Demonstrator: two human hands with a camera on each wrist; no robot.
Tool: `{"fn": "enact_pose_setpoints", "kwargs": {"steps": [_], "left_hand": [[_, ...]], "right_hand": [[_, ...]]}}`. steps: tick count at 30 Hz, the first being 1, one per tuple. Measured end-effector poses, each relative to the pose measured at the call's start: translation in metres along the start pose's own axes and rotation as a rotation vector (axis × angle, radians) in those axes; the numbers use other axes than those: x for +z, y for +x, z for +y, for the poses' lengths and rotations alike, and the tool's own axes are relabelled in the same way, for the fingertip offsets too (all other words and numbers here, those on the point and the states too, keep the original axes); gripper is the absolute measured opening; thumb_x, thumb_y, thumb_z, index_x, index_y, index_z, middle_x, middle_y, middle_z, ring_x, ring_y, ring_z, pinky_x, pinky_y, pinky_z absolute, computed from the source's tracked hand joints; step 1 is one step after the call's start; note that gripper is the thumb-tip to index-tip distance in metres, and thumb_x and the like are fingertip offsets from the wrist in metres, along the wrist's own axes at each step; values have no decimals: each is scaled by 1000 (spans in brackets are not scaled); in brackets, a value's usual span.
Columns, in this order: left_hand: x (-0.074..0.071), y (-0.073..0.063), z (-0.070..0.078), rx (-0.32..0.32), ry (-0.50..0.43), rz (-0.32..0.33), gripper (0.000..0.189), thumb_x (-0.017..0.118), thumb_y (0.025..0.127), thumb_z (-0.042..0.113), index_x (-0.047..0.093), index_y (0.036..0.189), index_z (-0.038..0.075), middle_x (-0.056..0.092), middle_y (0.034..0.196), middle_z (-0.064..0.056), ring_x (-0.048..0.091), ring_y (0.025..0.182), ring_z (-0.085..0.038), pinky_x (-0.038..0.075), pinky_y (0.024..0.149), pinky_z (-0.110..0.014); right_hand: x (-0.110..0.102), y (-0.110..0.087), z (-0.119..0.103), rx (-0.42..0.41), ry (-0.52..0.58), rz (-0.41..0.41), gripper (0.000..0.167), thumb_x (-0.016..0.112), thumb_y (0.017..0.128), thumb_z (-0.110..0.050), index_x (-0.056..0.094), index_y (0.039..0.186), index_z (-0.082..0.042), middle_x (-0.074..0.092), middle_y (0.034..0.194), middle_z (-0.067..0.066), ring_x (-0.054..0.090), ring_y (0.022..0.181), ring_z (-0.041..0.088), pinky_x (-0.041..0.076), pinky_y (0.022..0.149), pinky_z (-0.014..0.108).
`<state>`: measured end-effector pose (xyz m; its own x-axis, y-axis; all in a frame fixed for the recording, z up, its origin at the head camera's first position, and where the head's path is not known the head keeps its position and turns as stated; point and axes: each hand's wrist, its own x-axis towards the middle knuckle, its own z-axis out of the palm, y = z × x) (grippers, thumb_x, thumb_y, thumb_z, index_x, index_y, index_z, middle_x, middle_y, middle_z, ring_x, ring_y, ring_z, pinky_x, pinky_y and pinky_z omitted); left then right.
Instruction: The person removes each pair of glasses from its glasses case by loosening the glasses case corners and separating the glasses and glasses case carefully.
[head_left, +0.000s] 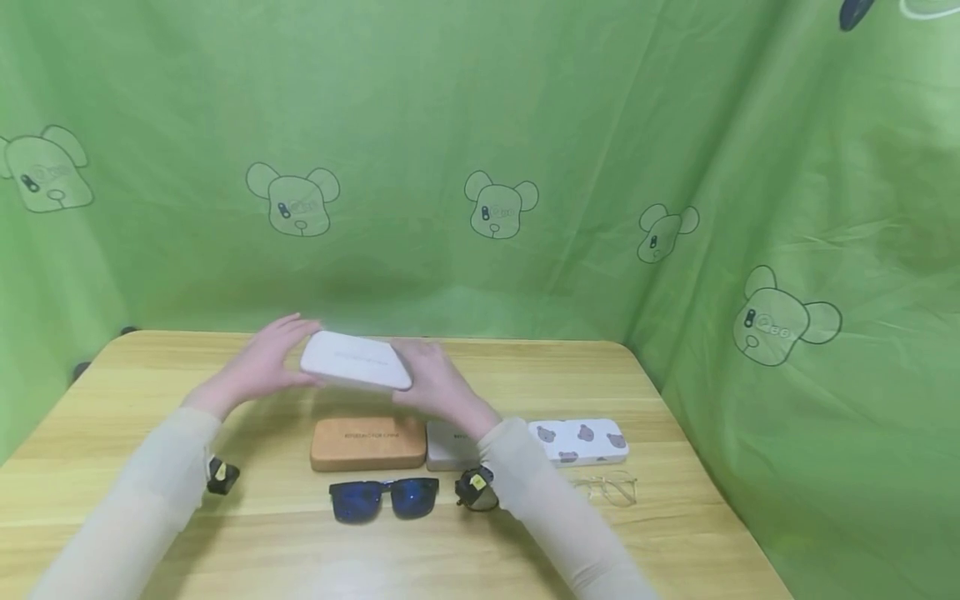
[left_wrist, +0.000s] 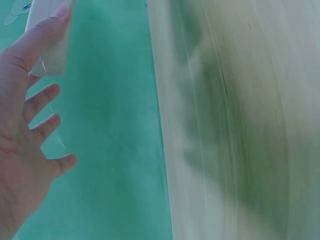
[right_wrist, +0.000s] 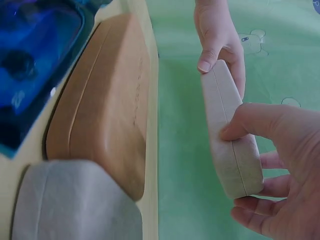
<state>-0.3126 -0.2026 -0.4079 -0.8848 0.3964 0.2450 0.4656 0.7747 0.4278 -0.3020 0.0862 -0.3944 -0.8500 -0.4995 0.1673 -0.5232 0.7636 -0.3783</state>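
Note:
A white glasses case (head_left: 356,360) is held up above the far part of the table, its lid closed. My left hand (head_left: 266,362) pinches its left end; in the left wrist view the thumb (left_wrist: 42,35) lies along the case (left_wrist: 52,55). At the other end my right hand (head_left: 435,379) grips it, thumb on the seam side and fingers behind, as the right wrist view shows. Below stand a brown glasses case (head_left: 367,443), a grey case (head_left: 450,446) partly behind my right arm, and a white bear-print case (head_left: 581,440).
In front of the cases lie dark sunglasses with blue lenses (head_left: 384,498) and clear glasses with thin frames (head_left: 617,489). Another pair of glasses (head_left: 483,498) is mostly hidden by my right wrist. A green curtain (head_left: 405,275) rises behind the wooden table (head_left: 315,558).

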Motion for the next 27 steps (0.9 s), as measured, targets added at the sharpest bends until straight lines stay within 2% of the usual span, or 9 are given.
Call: {"fn": "enact_pose_setpoints", "kwargs": {"steps": [6, 11, 15, 20, 27], "left_hand": [[-3, -14, -1, -40, -97, 19, 97, 84, 70, 43, 39, 146, 3, 34, 154, -22, 19, 146, -47, 13, 116, -70], [-7, -27, -2, -61, -157, 41, 95, 85, 70, 38, 39, 146, 3, 34, 154, -24, 19, 145, -49, 13, 112, -74], [-9, -35, -3, -77, -174, 45, 96, 85, 70, 38, 38, 147, 4, 33, 154, -24, 19, 145, -49, 13, 112, -74], [-11, -46, -5, -78, -191, 63, 95, 85, 70, 37, 39, 147, 5, 34, 154, -26, 19, 144, -51, 13, 110, -76], [-16, -63, -9, -65, -222, 115, 93, 86, 69, 36, 41, 145, 6, 38, 150, -27, 31, 137, -52, 22, 106, -75]], "right_hand": [[2, -2, -9, -27, -16, 19, 82, 79, 73, -25, 42, 146, -17, 53, 145, 3, 46, 135, 25, 36, 115, 46], [6, -1, -17, -59, -33, 25, 81, 78, 74, -26, 42, 147, -16, 53, 145, 2, 46, 135, 24, 35, 117, 45], [9, -2, -23, -66, -42, 34, 81, 78, 75, -26, 42, 146, -12, 52, 146, 5, 46, 136, 25, 35, 117, 45], [10, -7, -34, -63, -31, 38, 82, 77, 76, -26, 40, 147, -11, 49, 146, 10, 45, 135, 28, 41, 112, 46], [14, -9, -49, -93, -41, 62, 83, 77, 75, -27, 40, 147, -10, 51, 144, 10, 47, 130, 26, 46, 108, 42]]}}
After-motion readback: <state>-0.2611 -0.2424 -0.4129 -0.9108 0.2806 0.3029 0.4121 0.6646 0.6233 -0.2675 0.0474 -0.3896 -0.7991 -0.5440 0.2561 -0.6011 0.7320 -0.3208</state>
